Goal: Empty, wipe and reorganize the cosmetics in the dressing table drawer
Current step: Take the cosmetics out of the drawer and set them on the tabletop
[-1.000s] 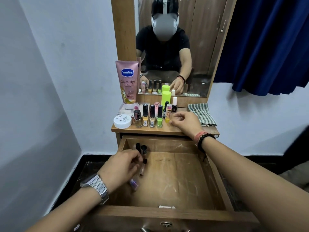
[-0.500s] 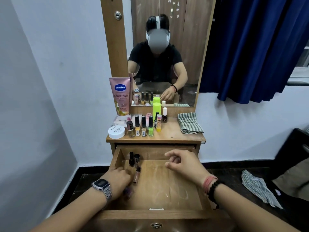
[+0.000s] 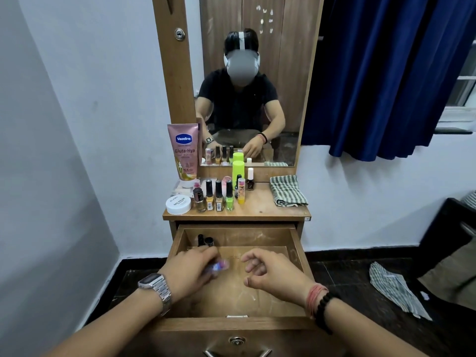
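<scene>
Over the open drawer (image 3: 296,256), the left hand (image 3: 189,273) pinches a small, motion-blurred purple-and-pink cosmetic (image 3: 219,266) above the drawer floor, while the right hand (image 3: 273,274) hovers beside it, fingers loosely curled and empty. Two dark-capped bottles (image 3: 205,240) stand in the drawer's back left corner. Above the drawer, the tabletop (image 3: 260,210) carries nail polish bottles (image 3: 219,195), a pink lotion tube (image 3: 183,153), a white jar (image 3: 178,204) and a striped cloth (image 3: 287,190).

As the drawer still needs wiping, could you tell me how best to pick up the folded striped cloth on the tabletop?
Pinch the folded striped cloth at its front edge, coming from above; it lies flat with that edge nearest you.
</scene>
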